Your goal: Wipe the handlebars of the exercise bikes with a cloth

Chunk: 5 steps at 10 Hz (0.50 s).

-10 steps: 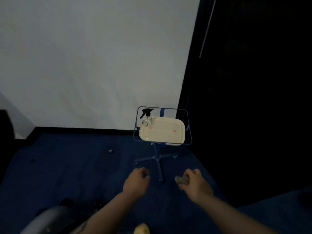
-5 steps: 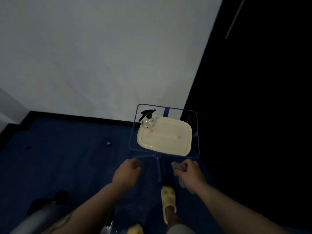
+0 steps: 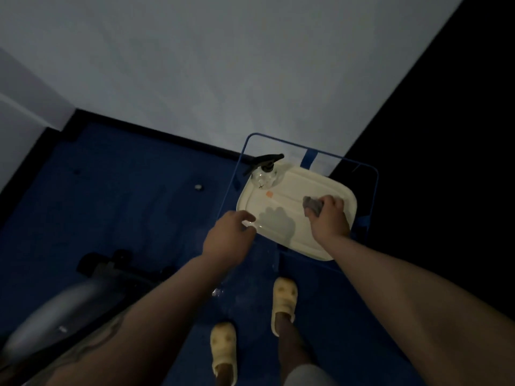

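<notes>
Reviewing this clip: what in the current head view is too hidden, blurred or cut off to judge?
- Exercise bike: head view, motion-blurred and dark, cut by the left edge; no handlebars visible.
- Cloth: mostly hidden inside the right hand; its size and dampness unclear.
- Spray bottle: clear body, fill level unreadable in dim light.
- Left hand: seen from the back above the tray edge; contact uncertain.
- Right side of the room: black, nothing discernible.

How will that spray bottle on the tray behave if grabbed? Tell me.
The spray bottle looks clear and mostly empty, so probably light. Its round body under a long black trigger suggests it tips easily. Standing at the cream tray's corner, it could slide off.
</notes>
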{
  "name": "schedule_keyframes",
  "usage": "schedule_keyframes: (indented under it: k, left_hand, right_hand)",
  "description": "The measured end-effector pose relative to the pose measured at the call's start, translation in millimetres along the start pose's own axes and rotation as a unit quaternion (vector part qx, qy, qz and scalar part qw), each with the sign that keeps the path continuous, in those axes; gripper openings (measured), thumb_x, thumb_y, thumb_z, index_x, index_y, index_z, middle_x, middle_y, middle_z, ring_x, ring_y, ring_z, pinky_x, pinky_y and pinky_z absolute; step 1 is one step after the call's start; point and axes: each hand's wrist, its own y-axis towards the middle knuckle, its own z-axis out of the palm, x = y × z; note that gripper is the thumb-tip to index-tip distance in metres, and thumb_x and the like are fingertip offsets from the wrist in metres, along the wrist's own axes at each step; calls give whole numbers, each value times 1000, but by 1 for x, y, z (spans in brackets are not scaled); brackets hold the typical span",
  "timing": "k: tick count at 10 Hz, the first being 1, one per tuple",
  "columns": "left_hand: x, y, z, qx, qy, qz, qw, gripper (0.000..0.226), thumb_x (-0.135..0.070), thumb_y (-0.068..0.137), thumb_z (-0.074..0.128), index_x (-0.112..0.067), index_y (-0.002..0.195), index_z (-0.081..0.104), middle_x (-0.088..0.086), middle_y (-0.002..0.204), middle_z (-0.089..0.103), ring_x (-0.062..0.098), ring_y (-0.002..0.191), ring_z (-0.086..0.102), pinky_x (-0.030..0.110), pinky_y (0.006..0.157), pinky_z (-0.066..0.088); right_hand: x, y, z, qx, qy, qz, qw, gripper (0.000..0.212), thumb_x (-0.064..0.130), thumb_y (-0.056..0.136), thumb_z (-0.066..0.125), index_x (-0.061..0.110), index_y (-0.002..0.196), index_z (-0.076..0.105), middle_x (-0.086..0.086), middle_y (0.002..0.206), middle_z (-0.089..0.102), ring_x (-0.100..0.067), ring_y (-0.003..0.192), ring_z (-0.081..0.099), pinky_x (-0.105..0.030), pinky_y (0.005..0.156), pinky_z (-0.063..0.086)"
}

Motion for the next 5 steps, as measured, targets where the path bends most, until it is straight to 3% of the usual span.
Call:
schedule_keyframes:
  k: [1, 2, 3, 5]
  left_hand:
    - [16, -3, 11, 7, -11, -10, 1000, 25, -27, 88, 50, -29, 110, 63, -3, 123, 57, 18, 107, 59, 36, 90, 48]
    - [31, -8, 17, 22, -16, -37, 999, 27, -24, 88, 52, -28, 112, 63, -2, 125, 58, 17, 111, 58, 37, 96, 46]
    - [37, -14, 15, 41, -14, -53, 998, 27, -24, 88, 52, -27, 113, 62, -2, 127, 56, 17, 113, 57, 36, 98, 46]
    - [12, -30, -22, 18, -17, 15, 1000, 30, -24, 88, 50, -25, 115, 61, 0, 125, 55, 20, 107, 58, 38, 92, 48]
  right_hand:
    - [-8, 13, 21, 108, -75, 29, 991, 56, 44, 100, 29, 13, 147, 24, -9, 157, 14, -32, 137, 27, -46, 110, 30]
    - [-8, 11, 30, 163, -141, 33, 976, 58, 42, 101, 22, 15, 151, 10, -9, 160, -3, -30, 145, 7, -45, 119, 13]
    - [-6, 2, 19, 177, -121, 28, 976, 59, 42, 101, 26, 16, 152, 10, -7, 160, -3, -29, 146, 8, -45, 118, 16]
    - [14, -42, -27, 126, -77, 11, 989, 57, 41, 100, 32, 23, 150, 15, -1, 161, -4, -29, 143, 16, -42, 115, 26]
